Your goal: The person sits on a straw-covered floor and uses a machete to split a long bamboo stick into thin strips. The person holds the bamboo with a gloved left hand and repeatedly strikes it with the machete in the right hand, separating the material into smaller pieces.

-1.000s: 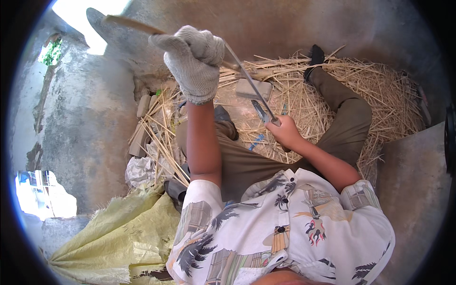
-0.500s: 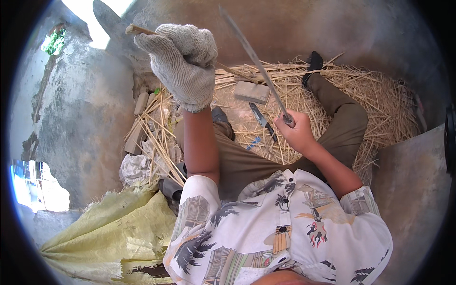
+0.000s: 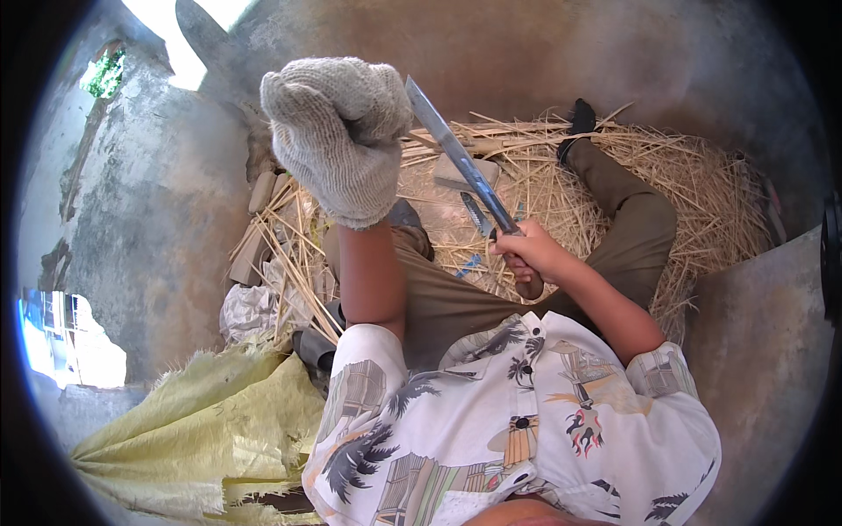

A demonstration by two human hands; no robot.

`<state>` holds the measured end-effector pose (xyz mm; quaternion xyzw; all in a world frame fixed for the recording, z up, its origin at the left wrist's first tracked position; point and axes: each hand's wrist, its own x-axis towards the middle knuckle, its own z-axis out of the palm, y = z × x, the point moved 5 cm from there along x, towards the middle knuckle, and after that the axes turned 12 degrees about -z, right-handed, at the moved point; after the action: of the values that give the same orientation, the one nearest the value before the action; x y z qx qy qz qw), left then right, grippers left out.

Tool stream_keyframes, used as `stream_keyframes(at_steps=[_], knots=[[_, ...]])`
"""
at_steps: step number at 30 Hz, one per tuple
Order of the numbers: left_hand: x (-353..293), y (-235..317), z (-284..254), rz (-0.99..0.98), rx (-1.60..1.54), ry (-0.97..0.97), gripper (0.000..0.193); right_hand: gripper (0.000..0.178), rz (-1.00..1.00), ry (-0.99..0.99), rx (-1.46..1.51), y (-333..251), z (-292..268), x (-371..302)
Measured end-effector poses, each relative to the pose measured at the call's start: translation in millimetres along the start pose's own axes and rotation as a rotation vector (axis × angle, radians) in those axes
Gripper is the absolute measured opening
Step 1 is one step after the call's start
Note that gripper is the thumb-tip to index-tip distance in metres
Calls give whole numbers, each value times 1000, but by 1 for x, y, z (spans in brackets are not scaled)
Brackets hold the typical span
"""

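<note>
My left hand [image 3: 338, 140], in a thick knitted off-white glove, is raised and closed round a bamboo strip. Only a short pale length seems to show at the glove's right side; the rest is hidden by the glove. To its right, my right hand [image 3: 533, 254] is bare and wrapped round the handle of a long knife [image 3: 460, 158]. The blade slants up and left, its flat facing me and its tip close beside the glove. On the floor behind this blade lies a second, smaller knife [image 3: 475, 213], partly covered from view.
Thin bamboo strips and shavings [image 3: 702, 202] are heaped round my outstretched legs. A brick-like block [image 3: 452, 173] lies beyond the knives, near a blue scrap [image 3: 470, 265]. At left are crumpled white plastic [image 3: 250, 312] and a frayed yellow sack [image 3: 202, 421]. Bare walls [image 3: 149, 202] stand close.
My right hand has turned the long knife so its flat shows, and the tip has dropped. The left glove has rotated and come slightly nearer, hiding the strip's end that stuck out at left.
</note>
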<state>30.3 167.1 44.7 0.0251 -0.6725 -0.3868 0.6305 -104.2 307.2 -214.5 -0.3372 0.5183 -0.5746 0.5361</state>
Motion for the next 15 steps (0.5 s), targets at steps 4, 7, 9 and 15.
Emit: stream_keyframes(at_steps=[4,7,9,15], knots=[[1,7,9,-139,-245,83,35,25,-289,254,-307,-32,14,-17],[3,12,10,-159,-294,106,49,25,-567,389,-305,-44,17,-17],[2,12,11,-163,-315,102,60,26,-626,425,-229,-38,14,-9],[2,15,16,-220,-468,37,60,28,-236,242,-539,15,0,29]])
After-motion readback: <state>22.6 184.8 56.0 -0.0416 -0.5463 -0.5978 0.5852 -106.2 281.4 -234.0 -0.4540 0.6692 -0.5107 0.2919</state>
